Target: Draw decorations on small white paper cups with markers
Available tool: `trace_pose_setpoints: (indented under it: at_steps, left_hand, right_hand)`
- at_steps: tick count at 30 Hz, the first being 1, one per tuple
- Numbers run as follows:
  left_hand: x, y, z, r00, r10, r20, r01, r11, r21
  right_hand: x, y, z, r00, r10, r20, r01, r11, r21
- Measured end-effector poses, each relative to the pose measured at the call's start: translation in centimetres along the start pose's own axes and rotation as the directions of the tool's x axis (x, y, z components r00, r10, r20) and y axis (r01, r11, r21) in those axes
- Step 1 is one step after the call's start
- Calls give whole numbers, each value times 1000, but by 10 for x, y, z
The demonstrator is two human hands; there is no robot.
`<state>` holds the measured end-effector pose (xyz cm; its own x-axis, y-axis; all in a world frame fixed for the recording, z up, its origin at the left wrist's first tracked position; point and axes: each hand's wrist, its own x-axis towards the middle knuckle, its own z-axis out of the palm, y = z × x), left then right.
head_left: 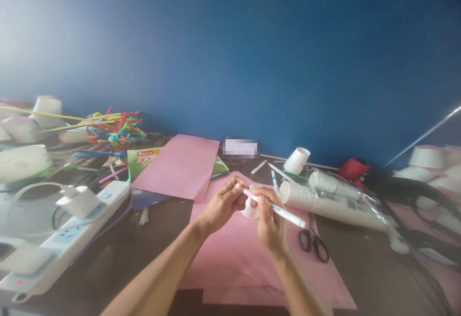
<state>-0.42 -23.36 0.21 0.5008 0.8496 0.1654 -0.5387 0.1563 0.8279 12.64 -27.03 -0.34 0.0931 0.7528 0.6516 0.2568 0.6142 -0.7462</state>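
A white marker [288,214] with a pink band near its front end is held between my hands. My right hand [269,217] is closed round its barrel. The fingers of my left hand [227,200] pinch the front end; whether the cap is on or off I cannot tell. Just below and behind my hands, a white paper cup [249,212] is on the pink paper [230,249], partly hidden by my fingers. Black-handled scissors [314,245] lie to the right of my right hand, on the paper's edge.
Stacked paper cups [317,201] in plastic wrap lie at the right, near a single cup [297,160] and loose markers [275,182]. A pink sheet [180,167] covers a green packet [139,161]. Pipe cleaners [117,126] and a power strip [77,227] are at the left.
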Motion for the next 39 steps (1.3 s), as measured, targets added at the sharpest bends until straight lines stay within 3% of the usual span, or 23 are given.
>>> trace_pose_setpoints:
  at_steps: [6, 14, 19, 25, 29, 32, 35, 39]
  left_hand:
    - [-4, 4, 10, 999, 40, -16, -38, 996, 80]
    - [-7, 4, 16, 997, 59, -52, -50, 986, 160]
    - [-8, 3, 17, 995, 74, -64, -63, 985, 163]
    - [0, 1, 2, 998, 25, -61, -22, 999, 43]
    - [7, 4, -17, 989, 31, -142, -36, 999, -28]
    - [10, 8, -33, 963, 91, -255, -110, 992, -61]
    - [13, 8, -46, 903, 184, -388, -196, 981, 9]
    - [16, 3, -52, 754, 275, -596, -89, 943, 322]
  right_hand:
    - [1, -6, -1, 998, -55, -18, 55, 998, -15]
    - [-2, 0, 6, 996, -32, -84, 38, 996, 81]
    - [-5, 3, 8, 995, -23, -98, 26, 999, 35]
    - [-4, 6, 7, 999, 11, 37, -10, 999, -33]
    - [-1, 4, -2, 997, 9, 71, -3, 996, -87]
    - [6, 3, -13, 997, -72, -33, 64, 977, -202]
    - [16, 7, -24, 991, -77, -112, 34, 938, -344]
    - [22, 21, -28, 995, 93, 23, -70, 866, -495]
